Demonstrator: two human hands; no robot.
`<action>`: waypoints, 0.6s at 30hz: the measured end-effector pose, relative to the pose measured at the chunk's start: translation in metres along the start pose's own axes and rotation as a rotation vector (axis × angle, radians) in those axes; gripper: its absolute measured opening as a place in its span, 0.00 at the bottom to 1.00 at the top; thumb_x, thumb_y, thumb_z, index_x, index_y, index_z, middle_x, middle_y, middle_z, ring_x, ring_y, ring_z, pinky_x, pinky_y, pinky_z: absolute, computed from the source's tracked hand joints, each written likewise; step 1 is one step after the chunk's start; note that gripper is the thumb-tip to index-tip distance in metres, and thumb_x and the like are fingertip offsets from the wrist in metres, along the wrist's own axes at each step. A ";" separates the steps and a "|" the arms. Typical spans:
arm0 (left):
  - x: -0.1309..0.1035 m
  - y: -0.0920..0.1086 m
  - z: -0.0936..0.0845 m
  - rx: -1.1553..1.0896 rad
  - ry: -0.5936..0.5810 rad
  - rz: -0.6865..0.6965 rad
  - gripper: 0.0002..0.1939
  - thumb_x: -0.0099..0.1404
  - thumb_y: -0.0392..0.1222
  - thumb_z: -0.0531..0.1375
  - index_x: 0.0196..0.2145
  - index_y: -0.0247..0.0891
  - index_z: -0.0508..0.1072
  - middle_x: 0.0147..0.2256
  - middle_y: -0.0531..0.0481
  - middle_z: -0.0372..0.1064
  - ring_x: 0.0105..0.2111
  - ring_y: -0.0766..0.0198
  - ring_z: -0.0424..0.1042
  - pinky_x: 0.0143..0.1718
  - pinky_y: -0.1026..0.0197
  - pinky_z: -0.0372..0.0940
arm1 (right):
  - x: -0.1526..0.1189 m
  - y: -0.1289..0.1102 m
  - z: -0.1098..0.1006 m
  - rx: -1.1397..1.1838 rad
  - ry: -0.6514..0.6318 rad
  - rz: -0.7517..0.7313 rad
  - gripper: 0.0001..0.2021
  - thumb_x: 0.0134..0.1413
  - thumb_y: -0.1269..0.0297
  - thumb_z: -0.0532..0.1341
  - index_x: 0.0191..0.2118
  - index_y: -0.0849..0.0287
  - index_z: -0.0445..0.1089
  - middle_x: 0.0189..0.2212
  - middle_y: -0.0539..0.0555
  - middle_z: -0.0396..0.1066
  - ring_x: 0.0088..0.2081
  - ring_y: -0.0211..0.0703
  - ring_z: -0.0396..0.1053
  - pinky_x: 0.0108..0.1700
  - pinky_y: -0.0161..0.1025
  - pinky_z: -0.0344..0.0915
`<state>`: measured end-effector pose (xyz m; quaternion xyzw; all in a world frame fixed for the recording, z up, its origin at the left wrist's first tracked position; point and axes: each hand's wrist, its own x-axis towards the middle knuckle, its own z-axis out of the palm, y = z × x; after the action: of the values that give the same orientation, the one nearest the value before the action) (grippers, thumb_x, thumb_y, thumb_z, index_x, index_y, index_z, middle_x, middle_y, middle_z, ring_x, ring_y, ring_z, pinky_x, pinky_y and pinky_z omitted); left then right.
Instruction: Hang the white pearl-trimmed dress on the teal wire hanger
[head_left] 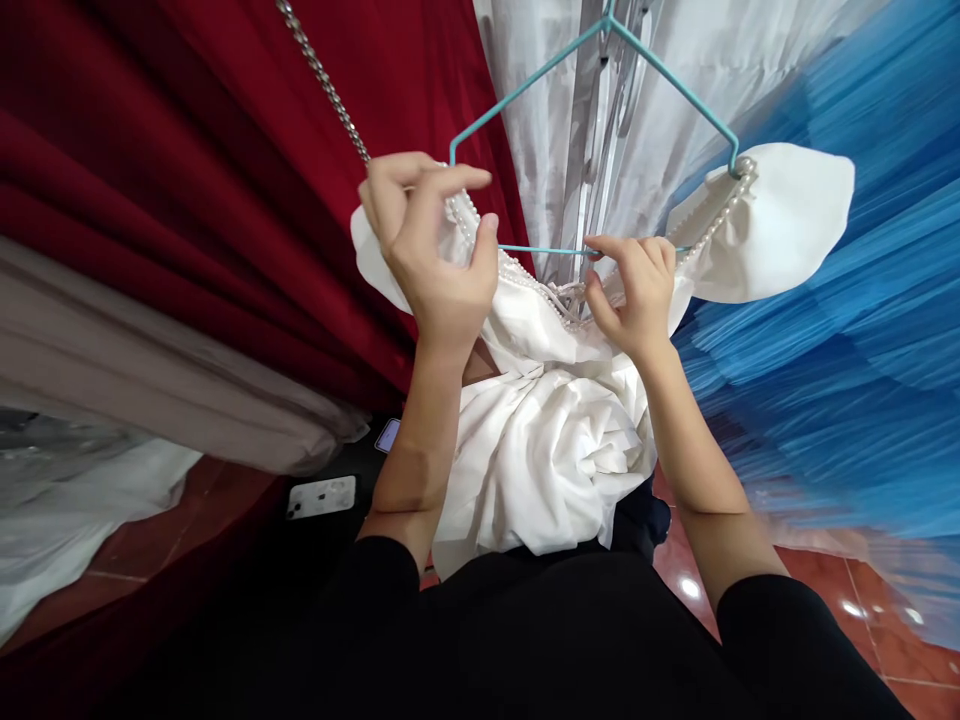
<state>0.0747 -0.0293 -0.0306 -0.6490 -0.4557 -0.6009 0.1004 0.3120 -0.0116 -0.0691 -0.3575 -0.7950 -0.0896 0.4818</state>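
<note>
White satin-like cloth fills the space in front of us: a dress (555, 440), its skirt bunched in folds above our lap and its beaded top spread across a pale blue hanger (609, 22). The side by our right hand (634, 295) looks done, with the beaded edge (721, 218) at the hanger's end and the puffed sleeve (799, 225) out beyond it. The other shoulder is harder to judge, since our left hand (442, 245) covers much of it, so we count that side as unconfirmed. The skirt is gathered up, so it isn't hanging straight yet.

Our left thumb and forefinger stand apart with nothing between them. Our right thumb and forefinger are at the hanger's lower bar, but we can't tell whether they pinch it. Red cloth (300, 170) hangs on our left, blue netting (847, 330) on our right.
</note>
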 end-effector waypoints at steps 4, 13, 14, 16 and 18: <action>0.001 -0.020 0.004 0.121 0.125 -0.075 0.23 0.64 0.39 0.75 0.51 0.48 0.70 0.55 0.46 0.67 0.60 0.48 0.67 0.67 0.40 0.64 | -0.003 0.003 0.002 -0.044 0.028 -0.040 0.16 0.73 0.64 0.53 0.59 0.50 0.72 0.44 0.51 0.78 0.45 0.50 0.73 0.60 0.57 0.66; 0.039 -0.046 -0.029 0.133 0.271 -0.174 0.16 0.62 0.19 0.54 0.37 0.36 0.73 0.38 0.49 0.71 0.39 0.62 0.73 0.43 0.56 0.69 | -0.004 0.012 0.000 -0.047 0.090 -0.118 0.17 0.72 0.67 0.53 0.56 0.46 0.76 0.43 0.50 0.77 0.44 0.46 0.70 0.57 0.52 0.63; 0.039 -0.053 -0.037 0.134 0.313 -0.171 0.16 0.61 0.20 0.54 0.36 0.37 0.73 0.36 0.49 0.72 0.39 0.62 0.74 0.42 0.55 0.70 | -0.004 0.012 0.000 -0.033 0.091 -0.127 0.18 0.72 0.67 0.53 0.56 0.46 0.76 0.43 0.50 0.77 0.44 0.46 0.70 0.56 0.51 0.62; 0.032 -0.070 -0.050 0.098 0.305 -0.196 0.12 0.62 0.24 0.57 0.36 0.39 0.73 0.36 0.49 0.74 0.38 0.61 0.76 0.39 0.52 0.70 | -0.004 0.011 0.000 -0.022 0.072 -0.127 0.19 0.72 0.68 0.52 0.57 0.45 0.75 0.44 0.50 0.77 0.44 0.46 0.70 0.56 0.51 0.62; 0.018 -0.087 -0.055 0.035 0.202 -0.240 0.04 0.64 0.34 0.64 0.37 0.41 0.75 0.37 0.49 0.77 0.39 0.59 0.79 0.36 0.49 0.70 | -0.004 0.009 -0.001 -0.017 0.040 -0.103 0.20 0.72 0.68 0.52 0.58 0.44 0.75 0.44 0.50 0.76 0.44 0.46 0.70 0.56 0.52 0.62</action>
<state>-0.0273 -0.0093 -0.0371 -0.5243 -0.5280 -0.6627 0.0847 0.3193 -0.0073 -0.0738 -0.3182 -0.8019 -0.1279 0.4892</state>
